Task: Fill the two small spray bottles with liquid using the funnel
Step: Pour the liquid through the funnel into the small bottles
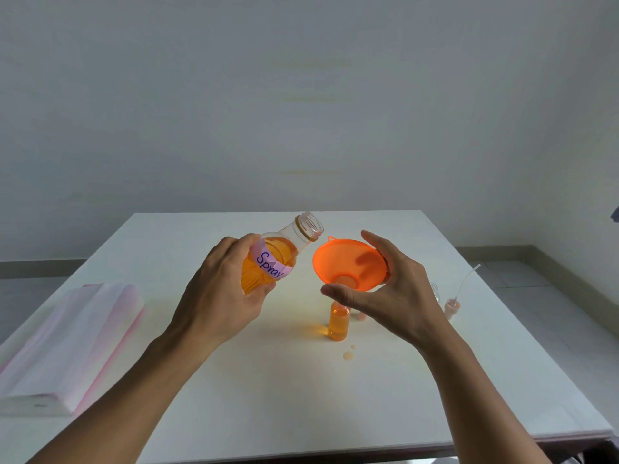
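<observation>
One head-worn wide-angle view looks forward and down across the white counter [301,396] toward the wall [301,95], close above both hands.

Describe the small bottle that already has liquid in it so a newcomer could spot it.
On the white table, look just below the orange funnel held in the right hand. The small bottle stands upright there, open-topped, nearly full of orange liquid. Spilled drops lie just in front of it, and the other small bottle behind the hand looks clear.
</observation>
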Action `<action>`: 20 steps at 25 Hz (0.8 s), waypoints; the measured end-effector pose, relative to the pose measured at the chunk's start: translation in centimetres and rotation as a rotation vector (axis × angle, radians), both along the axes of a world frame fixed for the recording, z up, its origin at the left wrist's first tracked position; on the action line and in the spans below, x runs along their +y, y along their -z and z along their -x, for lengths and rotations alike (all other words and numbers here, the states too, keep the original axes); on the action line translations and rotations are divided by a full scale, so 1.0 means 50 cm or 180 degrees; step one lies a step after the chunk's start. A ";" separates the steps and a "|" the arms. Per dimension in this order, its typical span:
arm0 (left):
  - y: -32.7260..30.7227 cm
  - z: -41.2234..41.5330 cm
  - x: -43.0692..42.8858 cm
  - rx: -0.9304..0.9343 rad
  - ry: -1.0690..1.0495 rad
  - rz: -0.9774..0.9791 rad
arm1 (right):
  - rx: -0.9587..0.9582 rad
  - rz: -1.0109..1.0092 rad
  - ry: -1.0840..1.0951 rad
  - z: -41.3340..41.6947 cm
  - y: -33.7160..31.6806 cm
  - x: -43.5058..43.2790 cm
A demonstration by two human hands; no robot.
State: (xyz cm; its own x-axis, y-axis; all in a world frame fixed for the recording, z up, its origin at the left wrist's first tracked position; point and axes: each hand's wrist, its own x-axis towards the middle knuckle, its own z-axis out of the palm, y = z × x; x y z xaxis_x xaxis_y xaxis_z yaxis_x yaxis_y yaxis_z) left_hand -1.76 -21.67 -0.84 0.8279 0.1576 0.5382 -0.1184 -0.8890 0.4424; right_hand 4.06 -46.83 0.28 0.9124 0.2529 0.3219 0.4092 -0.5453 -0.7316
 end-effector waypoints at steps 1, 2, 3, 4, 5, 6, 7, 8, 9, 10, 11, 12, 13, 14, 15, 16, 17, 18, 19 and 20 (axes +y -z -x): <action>0.002 0.001 -0.001 0.0007 -0.0002 0.0027 | -0.0025 -0.0046 0.0018 0.000 -0.001 -0.001; 0.004 0.002 -0.002 0.0018 -0.0002 0.0049 | -0.0041 -0.0073 0.0026 0.000 -0.003 -0.001; 0.006 0.003 -0.002 0.0033 -0.0003 0.0064 | -0.0046 -0.0069 0.0021 0.000 -0.004 -0.001; 0.007 0.004 -0.003 0.0045 -0.0002 0.0080 | -0.0050 -0.0048 0.0004 0.001 -0.005 0.000; 0.007 0.004 -0.004 0.0050 -0.0003 0.0098 | -0.0058 -0.0043 -0.0012 0.002 -0.007 0.000; 0.008 0.005 -0.004 0.0048 -0.0010 0.0122 | -0.0073 -0.0069 -0.0017 0.004 -0.008 -0.001; 0.007 0.006 -0.005 0.0042 -0.0021 0.0147 | -0.0094 -0.0123 -0.0014 0.005 -0.012 -0.003; 0.006 0.009 -0.007 0.0022 -0.0035 0.0175 | -0.0107 -0.0194 -0.0003 0.006 -0.018 -0.007; 0.002 0.011 -0.009 -0.0004 -0.0055 0.0202 | -0.0112 -0.0288 0.0016 0.006 -0.025 -0.014; -0.003 0.014 -0.012 -0.0037 -0.0076 0.0224 | -0.0109 -0.0405 0.0052 0.005 -0.033 -0.024; -0.009 0.016 -0.017 -0.0075 -0.0093 0.0234 | -0.0108 -0.0528 0.0114 0.002 -0.040 -0.038; -0.016 0.017 -0.023 -0.0122 -0.0101 0.0228 | -0.0124 -0.0649 0.0201 0.000 -0.048 -0.055; -0.024 0.018 -0.031 -0.0171 -0.0100 0.0213 | -0.0146 -0.0768 0.0316 -0.004 -0.054 -0.073; -0.032 0.018 -0.041 -0.0211 -0.0085 0.0201 | -0.0166 -0.0886 0.0448 -0.008 -0.060 -0.093; -0.039 0.016 -0.053 -0.0236 -0.0061 0.0190 | -0.0175 -0.0989 0.0583 -0.011 -0.064 -0.115; -0.046 0.014 -0.066 -0.0256 -0.0021 0.0173 | -0.0177 -0.1061 0.0721 -0.014 -0.065 -0.136; -0.053 0.010 -0.079 -0.0272 0.0028 0.0153 | -0.0187 -0.1095 0.0855 -0.016 -0.066 -0.156; -0.058 0.006 -0.093 -0.0283 0.0080 0.0140 | -0.0204 -0.1093 0.0973 -0.017 -0.066 -0.174; -0.062 0.000 -0.106 -0.0287 0.0133 0.0133 | -0.0221 -0.1070 0.1070 -0.017 -0.065 -0.190; -0.065 -0.005 -0.118 -0.0285 0.0180 0.0128 | -0.0234 -0.1034 0.1137 -0.017 -0.064 -0.201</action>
State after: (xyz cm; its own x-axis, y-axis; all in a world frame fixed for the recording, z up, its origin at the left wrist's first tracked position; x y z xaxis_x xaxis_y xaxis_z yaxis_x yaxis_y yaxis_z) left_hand -1.48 -27.56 2.43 0.7850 0.1349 0.6046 -0.2086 -0.8615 0.4630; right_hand 4.90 -56.85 3.47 0.8956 -0.1961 0.3993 0.2952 -0.4093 -0.8633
